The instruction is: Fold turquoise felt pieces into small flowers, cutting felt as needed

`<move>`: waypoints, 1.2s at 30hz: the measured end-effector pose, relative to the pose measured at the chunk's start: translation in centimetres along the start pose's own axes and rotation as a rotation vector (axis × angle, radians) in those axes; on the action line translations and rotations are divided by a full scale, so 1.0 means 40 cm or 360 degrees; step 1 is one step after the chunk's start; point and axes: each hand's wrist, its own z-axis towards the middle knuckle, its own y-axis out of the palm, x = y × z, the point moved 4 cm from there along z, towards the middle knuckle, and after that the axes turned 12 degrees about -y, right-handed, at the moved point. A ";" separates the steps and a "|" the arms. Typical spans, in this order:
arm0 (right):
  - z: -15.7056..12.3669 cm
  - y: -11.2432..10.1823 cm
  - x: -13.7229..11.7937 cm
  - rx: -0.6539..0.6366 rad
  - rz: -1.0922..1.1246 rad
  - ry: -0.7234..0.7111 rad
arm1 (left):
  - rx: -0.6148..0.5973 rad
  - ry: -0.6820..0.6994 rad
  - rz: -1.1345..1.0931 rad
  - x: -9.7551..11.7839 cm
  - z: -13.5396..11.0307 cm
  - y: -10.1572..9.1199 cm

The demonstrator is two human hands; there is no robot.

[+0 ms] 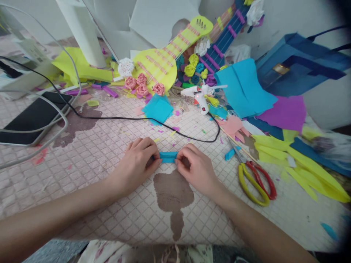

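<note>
Blue strip [168,157]: held near the middle of the surface [131,219], crosswise, its long sides roughly parallel to the near edge. A lengthwise crease line shows. Whether it rests on the cloth or is slightly raised: cannot tell.

Left hand [139,160]: thumb and forefinger pinch the strip's left end; other fingers curled. Right hand [196,166]: same pinch at the right end. The middle of the strip is exposed between them. Both forearms come in over the near edge.

Brown patch [174,190] in the cloth, between the hands and the near edge.

Scissors [255,179], one handle yellow, one red: toward the right edge, blades pointing to the far edge. Blue scrap just beside the blades.

Toward the far edge: blue squares [158,109], stacked; glue gun [201,98], white, on its side, red light lit. Its cord [115,118] loops and runs to the left, crossing the near corner of the squares. Behind: yellow guitar [161,65], leaning, pink roses [142,84] at its base.

Phone [30,117] lies toward the left edge; yellow paper [301,160] toward the right.
</note>
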 end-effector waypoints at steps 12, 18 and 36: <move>0.001 0.004 -0.002 -0.0011 -0.0038 0.0027 | 0.0036 0.0008 0.0041 -0.005 0.002 0.007; 0.002 0.002 -0.001 -0.0002 -0.0026 0.0027 | 0.0043 -0.0001 0.0027 0.001 0.002 0.004; 0.003 -0.002 -0.003 -0.0006 0.0093 -0.0037 | 0.0002 -0.0057 -0.0133 -0.005 0.008 -0.001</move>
